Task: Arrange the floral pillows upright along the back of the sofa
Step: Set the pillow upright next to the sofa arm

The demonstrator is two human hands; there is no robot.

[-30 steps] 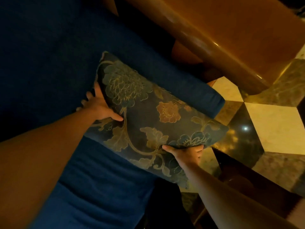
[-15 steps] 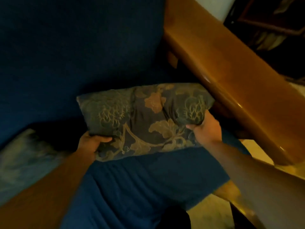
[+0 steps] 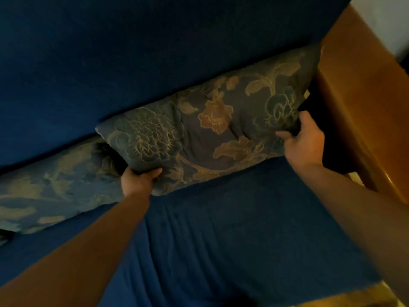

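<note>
A dark floral pillow [image 3: 212, 129] with gold and blue flowers stands on its long edge against the blue sofa back [image 3: 132, 58], at the right end beside the wooden armrest. My left hand [image 3: 139, 179] grips its lower left corner. My right hand [image 3: 304, 140] holds its lower right corner, thumb pressed into the fabric. A second floral pillow [image 3: 51, 187] leans against the sofa back to the left, blurred, its right end tucked behind the first pillow.
The blue seat cushion [image 3: 232, 240] spreads in front of the pillows. A glossy wooden armrest [image 3: 363, 111] closes off the right side. A strip of pale floor [image 3: 354, 298] shows at the bottom right, and a pale wall [image 3: 385, 21] at the top right.
The pillow has gone from over the seat's front edge back to the sofa back, turned onto its long edge and slid toward the armrest. Both hands kept their hold.
</note>
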